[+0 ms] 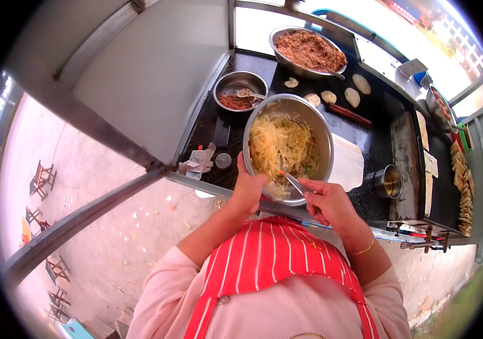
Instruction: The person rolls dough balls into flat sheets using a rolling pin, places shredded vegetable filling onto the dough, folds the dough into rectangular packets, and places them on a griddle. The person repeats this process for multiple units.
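My left hand (250,186) grips the near left rim of a large steel bowl (327,169), which is tilted towards me. Shredded pale yellow and green food (283,142), seemingly vegetable, fills much of it. My right hand (324,199) holds the metal handle of a utensil (294,182) at the near right rim; its lower end is hidden in the shreds. Behind the bowl lie pale dough pieces (328,97) and a dark red rolling pin (348,115). A smaller steel bowl (220,99) with red-brown food and a spoon stands to the back left.
A large bowl of brown filling (309,51) stands at the back. On the right are a steel pot with yellow liquid (389,181), a griddle (444,190) with pale flatbreads (430,164), and browned pieces (465,195) along its far edge. Crumpled banknotes (197,163) lie left.
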The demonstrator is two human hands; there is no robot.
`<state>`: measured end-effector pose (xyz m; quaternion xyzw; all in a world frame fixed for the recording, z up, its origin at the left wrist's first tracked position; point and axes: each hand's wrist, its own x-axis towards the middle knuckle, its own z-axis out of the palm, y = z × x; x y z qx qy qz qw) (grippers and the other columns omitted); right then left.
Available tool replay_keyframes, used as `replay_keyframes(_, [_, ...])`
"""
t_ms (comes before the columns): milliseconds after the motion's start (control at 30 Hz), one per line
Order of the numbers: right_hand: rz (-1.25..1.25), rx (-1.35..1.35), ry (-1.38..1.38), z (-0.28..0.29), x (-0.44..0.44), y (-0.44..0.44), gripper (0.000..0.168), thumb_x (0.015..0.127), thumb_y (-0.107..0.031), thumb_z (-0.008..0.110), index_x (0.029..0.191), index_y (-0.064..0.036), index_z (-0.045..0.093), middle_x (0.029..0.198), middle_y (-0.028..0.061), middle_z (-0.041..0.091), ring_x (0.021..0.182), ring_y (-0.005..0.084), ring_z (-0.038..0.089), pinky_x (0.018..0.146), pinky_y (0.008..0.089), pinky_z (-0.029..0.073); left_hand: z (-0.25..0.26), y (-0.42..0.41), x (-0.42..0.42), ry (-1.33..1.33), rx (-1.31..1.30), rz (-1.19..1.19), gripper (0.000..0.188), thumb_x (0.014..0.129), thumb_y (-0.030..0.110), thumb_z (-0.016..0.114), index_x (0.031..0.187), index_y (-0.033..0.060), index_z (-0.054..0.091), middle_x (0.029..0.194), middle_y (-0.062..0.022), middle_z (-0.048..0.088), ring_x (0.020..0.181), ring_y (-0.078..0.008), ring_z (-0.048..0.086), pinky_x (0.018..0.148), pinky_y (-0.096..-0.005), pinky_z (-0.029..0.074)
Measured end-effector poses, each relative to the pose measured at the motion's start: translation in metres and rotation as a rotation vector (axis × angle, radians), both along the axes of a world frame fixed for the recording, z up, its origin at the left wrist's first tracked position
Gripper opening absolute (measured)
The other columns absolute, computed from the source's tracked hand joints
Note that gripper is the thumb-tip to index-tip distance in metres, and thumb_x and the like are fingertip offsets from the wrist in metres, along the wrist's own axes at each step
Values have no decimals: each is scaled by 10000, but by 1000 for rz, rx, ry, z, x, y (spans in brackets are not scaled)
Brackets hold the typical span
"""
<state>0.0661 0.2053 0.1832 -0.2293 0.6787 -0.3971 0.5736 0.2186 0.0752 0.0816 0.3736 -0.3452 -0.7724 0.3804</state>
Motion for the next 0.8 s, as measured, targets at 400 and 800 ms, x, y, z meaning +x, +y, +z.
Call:
replay_keyframes(400, [131, -144, 1111, -11, -8, 7, 206, 880, -165, 691, 1062, -113, 773, 786, 54, 645, 768, 232, 584, 686, 387, 457, -6, -8, 47, 33, 121, -71, 738, 752, -91, 477, 1465, 58, 357, 1306, -150, 570, 1095, -314, 649, 785, -477, 625])
replay_keyframes(800, [316, -560, 1568, -7, 44, -57, 97, 704, -199, 756, 763, -127, 731, 859, 19, 599, 979, 246, 522, 811, 428, 385, 25, 11, 65, 4, 189, 23, 699, 789, -89, 458, 1456, 83, 343, 1295, -154, 562, 1094, -330, 655, 727, -506, 649])
